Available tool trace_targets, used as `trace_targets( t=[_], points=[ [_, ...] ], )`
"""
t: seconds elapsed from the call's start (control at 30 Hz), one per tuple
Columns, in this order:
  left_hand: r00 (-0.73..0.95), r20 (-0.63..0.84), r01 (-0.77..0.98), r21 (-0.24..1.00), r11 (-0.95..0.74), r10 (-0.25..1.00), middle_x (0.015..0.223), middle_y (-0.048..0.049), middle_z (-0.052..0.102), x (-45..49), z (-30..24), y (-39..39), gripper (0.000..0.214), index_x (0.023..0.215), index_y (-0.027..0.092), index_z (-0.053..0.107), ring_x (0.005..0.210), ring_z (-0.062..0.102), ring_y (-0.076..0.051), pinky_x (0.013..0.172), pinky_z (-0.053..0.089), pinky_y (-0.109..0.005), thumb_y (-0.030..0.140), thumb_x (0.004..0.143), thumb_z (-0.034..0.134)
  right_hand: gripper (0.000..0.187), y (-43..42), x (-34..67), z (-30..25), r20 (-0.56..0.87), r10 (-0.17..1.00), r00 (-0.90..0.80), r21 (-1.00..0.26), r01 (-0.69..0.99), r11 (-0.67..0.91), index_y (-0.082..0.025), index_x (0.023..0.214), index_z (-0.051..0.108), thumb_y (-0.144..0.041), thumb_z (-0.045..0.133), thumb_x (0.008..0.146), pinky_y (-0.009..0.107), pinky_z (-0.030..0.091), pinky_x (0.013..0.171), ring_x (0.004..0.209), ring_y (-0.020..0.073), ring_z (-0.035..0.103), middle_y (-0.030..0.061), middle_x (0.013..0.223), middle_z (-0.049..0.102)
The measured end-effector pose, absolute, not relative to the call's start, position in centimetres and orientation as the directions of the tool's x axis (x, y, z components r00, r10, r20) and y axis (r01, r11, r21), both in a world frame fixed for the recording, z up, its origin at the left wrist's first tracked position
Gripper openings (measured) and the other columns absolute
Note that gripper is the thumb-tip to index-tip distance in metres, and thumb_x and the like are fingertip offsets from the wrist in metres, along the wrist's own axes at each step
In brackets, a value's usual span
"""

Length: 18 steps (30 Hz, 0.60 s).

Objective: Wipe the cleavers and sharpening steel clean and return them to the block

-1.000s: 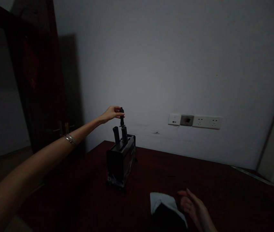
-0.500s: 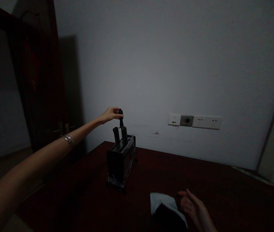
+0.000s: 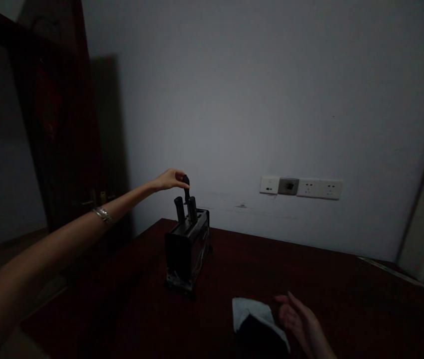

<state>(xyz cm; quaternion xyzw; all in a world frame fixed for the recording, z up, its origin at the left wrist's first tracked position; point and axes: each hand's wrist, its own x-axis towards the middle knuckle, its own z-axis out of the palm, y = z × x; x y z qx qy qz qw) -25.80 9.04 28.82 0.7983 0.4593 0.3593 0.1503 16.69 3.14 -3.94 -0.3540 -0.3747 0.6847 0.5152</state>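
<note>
A black knife block [image 3: 187, 249] stands on the dark wooden table [image 3: 346, 289], with two black handles sticking up from its slots. My left hand [image 3: 169, 179] reaches out over the block and pinches the top of a third black knife handle [image 3: 186, 182], which is partly down in a slot. My right hand [image 3: 297, 321] rests near the table's front edge with its fingers stretched out, beside a pale cloth [image 3: 251, 311] that lies over a dark object.
A grey wall runs behind the table with a strip of power sockets [image 3: 301, 187]. A dark wooden door [image 3: 58, 124] stands at the left. The room is dim.
My left hand has lowered the black-handled knife further into the block. My right hand has stayed in place.
</note>
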Motion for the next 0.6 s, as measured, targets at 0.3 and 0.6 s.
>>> trace_targets(
  t=[0.3, 0.6],
  points=[
    [0.393, 0.326, 0.723, 0.468, -0.508, 0.860, 0.071, -0.0035, 0.069, -25.70, 28.55, 8.99, 0.025, 0.080, 0.015, 0.066, 0.060, 0.061, -0.012, 0.052, 0.038, -0.018, 0.026, 0.059, 0.073, 0.045, 3.37, 16.84, -4.42, -0.098, 0.967, -0.235, -0.871, -0.449, -0.198, -0.011, 0.075, 0.068, -0.055, 0.069, 0.062, 0.023, 0.038, 0.048, 0.050, 0.0124, 0.053, 0.0036, 0.053, 0.060],
    [0.415, 0.253, 0.824, 0.304, -0.478, 0.874, 0.063, -0.0002, 0.067, -25.04, 28.78, 8.84, 0.028, 0.074, 0.016, 0.067, 0.051, 0.055, -0.010, 0.047, 0.031, -0.018, 0.035, 0.056, 0.075, 0.045, 3.21, 16.75, -4.18, -0.102, 0.970, -0.219, -0.873, -0.447, -0.192, -0.011, 0.074, 0.068, -0.054, 0.071, 0.059, 0.023, 0.039, 0.048, 0.049, 0.0123, 0.053, 0.0038, 0.053, 0.061]
  ],
)
